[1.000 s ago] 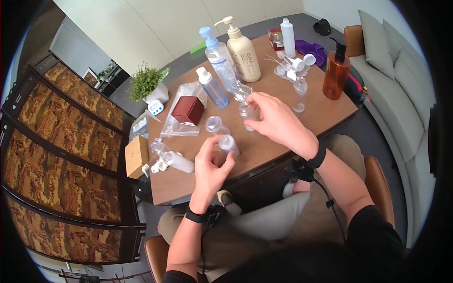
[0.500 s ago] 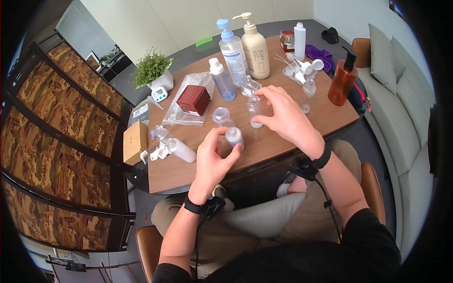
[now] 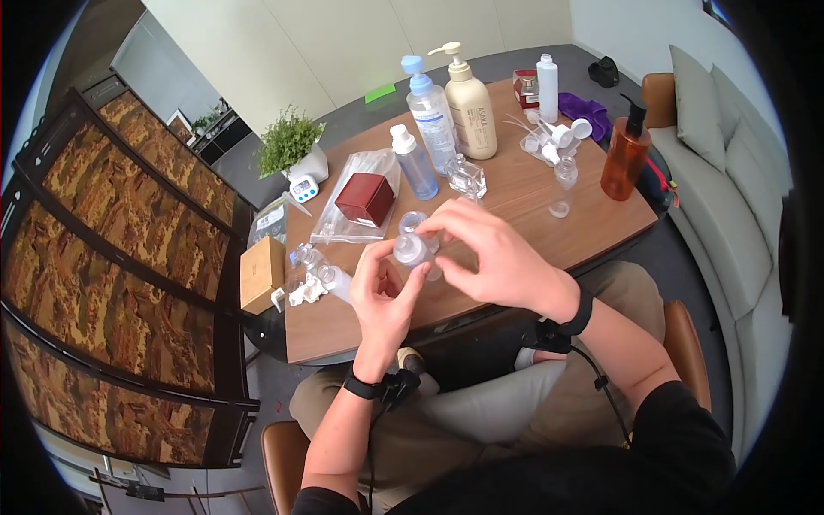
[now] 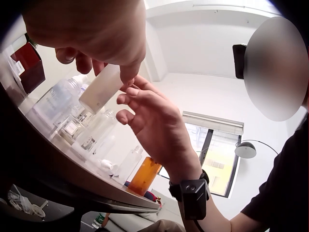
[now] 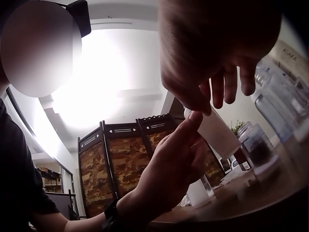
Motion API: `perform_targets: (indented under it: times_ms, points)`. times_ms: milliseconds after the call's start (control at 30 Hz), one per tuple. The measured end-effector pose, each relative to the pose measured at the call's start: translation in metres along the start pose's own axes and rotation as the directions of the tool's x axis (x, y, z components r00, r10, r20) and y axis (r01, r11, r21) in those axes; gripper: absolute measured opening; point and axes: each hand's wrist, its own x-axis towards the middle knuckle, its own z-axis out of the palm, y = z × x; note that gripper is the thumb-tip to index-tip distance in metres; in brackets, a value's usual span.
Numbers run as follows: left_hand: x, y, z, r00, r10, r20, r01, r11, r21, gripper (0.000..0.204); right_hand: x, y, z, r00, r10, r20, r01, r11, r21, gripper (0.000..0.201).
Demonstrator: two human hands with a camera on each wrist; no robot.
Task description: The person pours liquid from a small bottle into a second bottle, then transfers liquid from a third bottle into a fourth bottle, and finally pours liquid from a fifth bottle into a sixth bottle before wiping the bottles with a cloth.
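My left hand (image 3: 382, 287) grips a small frosted bottle (image 3: 413, 251) between thumb and fingers. The left wrist view shows this bottle (image 4: 102, 89) tilted and raised above the tabletop. Close to its right side in the head view is my right hand (image 3: 506, 262), thumb and forefinger spread apart. That right hand (image 4: 157, 116) has loosely bent fingers near the bottle in the left wrist view. Behind the gripped bottle stands another small clear bottle (image 3: 412, 221), partly covered. A clear glass perfume bottle (image 3: 466, 178) sits beyond the right hand.
Farther back stand a blue bottle (image 3: 416, 163), a clear pump bottle (image 3: 432, 120) and a cream pump bottle (image 3: 472, 116). A dark red box (image 3: 366, 199) lies on a plastic bag. An amber pump bottle (image 3: 625, 161) is at right, a cardboard box (image 3: 261, 275) at left.
My right hand has left the small clear bottle it was at and come left to the frosted bottle. The left hand has lifted the frosted bottle. The head view has shifted slightly.
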Motion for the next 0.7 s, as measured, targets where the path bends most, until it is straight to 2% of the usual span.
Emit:
perform_targets:
  times_ms: [67, 167, 367, 500, 567, 700]
  points:
    - [0.0, 0.002, 0.0, 1.0, -0.011, -0.017, 0.01, 0.999, -0.051, 0.043, -0.003, 0.003, 0.006, 0.999, -0.008, 0.04, 0.006, 0.999, 0.049, 0.041]
    - [0.0, 0.0, -0.001, 0.999, -0.05, -0.003, 0.049, 0.991, -0.124, 0.042, -0.004, 0.003, 0.009, 0.996, 0.074, 0.056, -0.078, 0.994, 0.078, 0.042]
    - [0.002, 0.001, 0.001, 0.994, -0.102, 0.025, 0.105, 0.971, -0.213, 0.041, -0.007, 0.01, 0.01, 0.995, 0.089, 0.045, -0.092, 0.993, 0.077, 0.041]
    - [0.002, 0.005, 0.002, 0.996, -0.091, 0.019, 0.093, 0.974, -0.208, 0.04, -0.008, 0.012, 0.011, 0.996, 0.08, 0.029, -0.083, 0.991, 0.104, 0.04]
    - [0.002, 0.003, -0.003, 0.996, -0.076, 0.051, 0.082, 0.987, -0.135, 0.037, -0.008, 0.011, 0.008, 0.989, 0.133, 0.066, -0.14, 0.982, 0.128, 0.047]
    - [0.001, 0.004, -0.003, 0.996, -0.08, 0.044, 0.082, 0.994, -0.066, 0.036, -0.009, 0.014, 0.01, 0.988, 0.146, 0.04, -0.15, 0.979, 0.134, 0.046]
